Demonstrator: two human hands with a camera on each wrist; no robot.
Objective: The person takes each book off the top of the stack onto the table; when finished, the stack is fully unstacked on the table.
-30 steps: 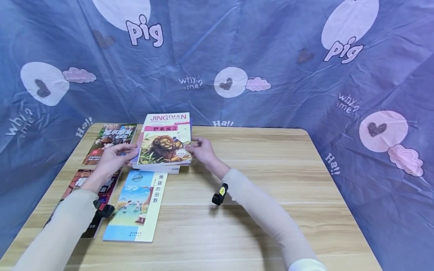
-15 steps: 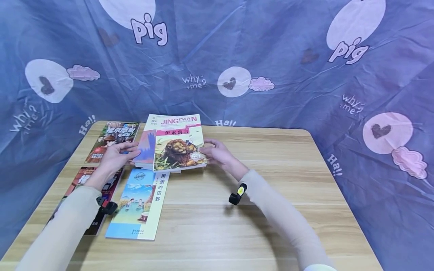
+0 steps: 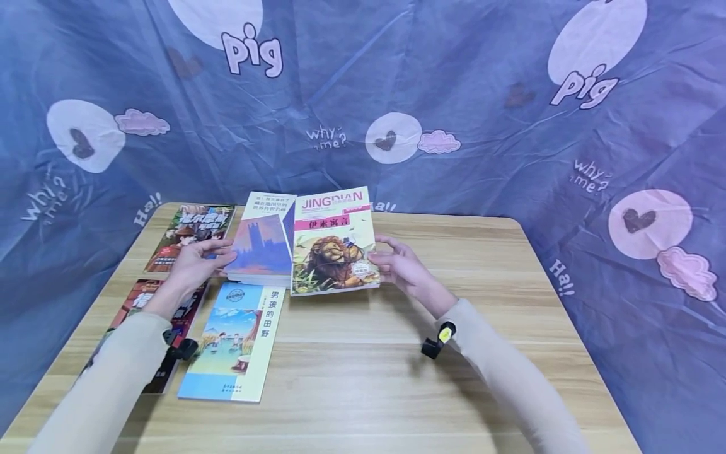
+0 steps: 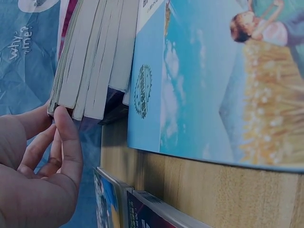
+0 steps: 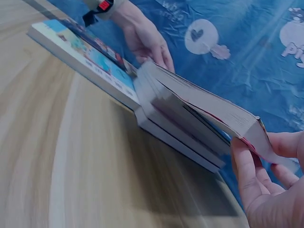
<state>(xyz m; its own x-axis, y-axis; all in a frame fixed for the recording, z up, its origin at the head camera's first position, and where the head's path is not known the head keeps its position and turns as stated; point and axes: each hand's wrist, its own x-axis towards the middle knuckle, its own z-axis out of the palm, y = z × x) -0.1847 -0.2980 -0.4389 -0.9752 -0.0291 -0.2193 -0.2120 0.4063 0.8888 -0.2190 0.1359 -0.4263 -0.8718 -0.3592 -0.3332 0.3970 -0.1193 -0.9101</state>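
Note:
My right hand [image 3: 411, 274] pinches the right edge of a paperback book [image 3: 334, 255] with a lion on its cover. That book is raised and slightly tilted, its left side close to a stack of books. The stack's top book [image 3: 259, 243] has a white cover with a purple-blue tower picture. At the stack's left edge my left hand [image 3: 190, 271] holds on with thumb and fingers; the left wrist view shows a fingertip at the corner of the stacked books [image 4: 92, 57]. In the right wrist view, my fingers [image 5: 245, 171] grip the lion book's lower corner.
A blue and cream book [image 3: 229, 347] lies in front of the stack. Two dark-covered books lie to the left, one behind [image 3: 170, 243] and one nearer [image 3: 127, 306]. The wooden table [image 3: 454, 378] extends right, with a blue printed cloth [image 3: 482, 170] behind it.
My right hand has moved right with the lion book, sliding it off the stack and uncovering the tower-picture book. My left hand has stayed at the stack's left edge.

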